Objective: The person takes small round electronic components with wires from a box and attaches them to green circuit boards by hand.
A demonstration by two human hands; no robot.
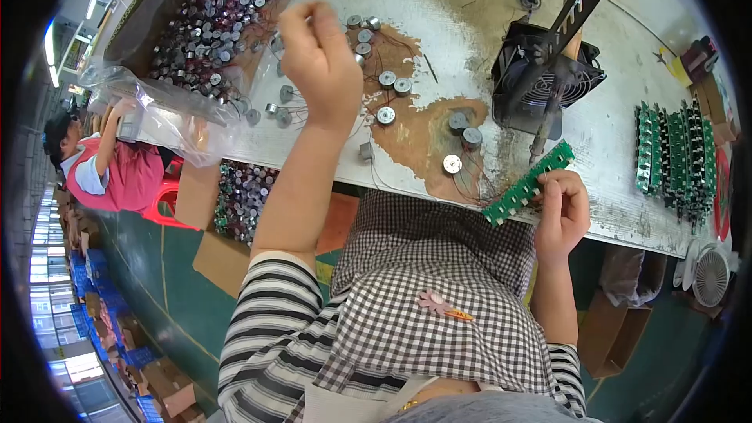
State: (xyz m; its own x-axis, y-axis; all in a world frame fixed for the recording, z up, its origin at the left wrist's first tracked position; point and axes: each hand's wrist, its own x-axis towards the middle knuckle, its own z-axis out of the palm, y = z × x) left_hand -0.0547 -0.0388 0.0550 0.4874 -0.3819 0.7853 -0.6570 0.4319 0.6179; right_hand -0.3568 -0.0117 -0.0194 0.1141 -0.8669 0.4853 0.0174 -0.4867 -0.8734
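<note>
My left hand [323, 70] is raised over the left part of the table, its fingers curled together and slightly blurred; what they hold, if anything, cannot be made out. Small round metal motors [385, 115] with thin wires lie on the tabletop around it. At the front edge my right hand [564, 215] pinches a long green circuit board strip [526, 186] and keeps it tilted. Just above the strip's upper end is the tip of a soldering iron [540, 141], fixed in front of a black fan [521, 70]. A silver-faced motor [452, 164] with wires lies left of the strip.
A lined box [211, 31] heaped with motors stands at the back left. Stacked green boards [674, 153] occupy the table's right side. A slotted black bracket [576, 12] rises by the fan. Another person [117, 160] sits at the far left. Below the table, a carton [243, 196] holds motors.
</note>
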